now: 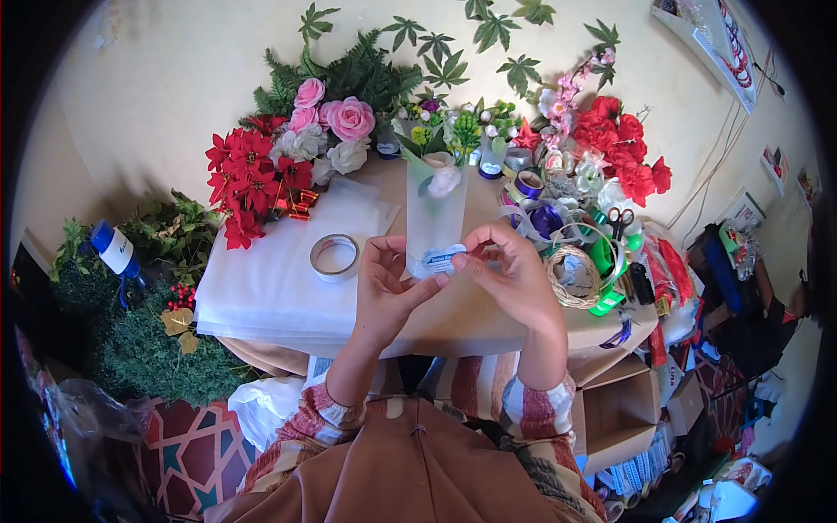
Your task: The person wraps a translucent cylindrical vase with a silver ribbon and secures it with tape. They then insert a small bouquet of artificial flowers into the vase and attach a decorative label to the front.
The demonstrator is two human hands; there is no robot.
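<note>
Upright in front of me on the table stands a frosted translucent sleeve (434, 209) holding an artificial pale pink rose (445, 178) with green leaves. My left hand (392, 287) grips its lower end from the left, the thumb reaching across the front. My right hand (507, 274) pinches the right side of a small blue-and-white label (439, 261) between thumb and fingers. The label bears writing and lies against the front of the sleeve near its bottom. Whether its back is stuck down cannot be seen. Left of my left hand lies a roll of tape (335, 258).
Translucent sheets (274, 287) cover the table's left side. Red poinsettias (252, 170) and pink artificial roses (350, 119) stand behind them. To the right are ribbon rolls (528, 185), a wicker basket (573, 276) and scissors (620, 222). An open cardboard box (618, 412) sits below the table's right edge.
</note>
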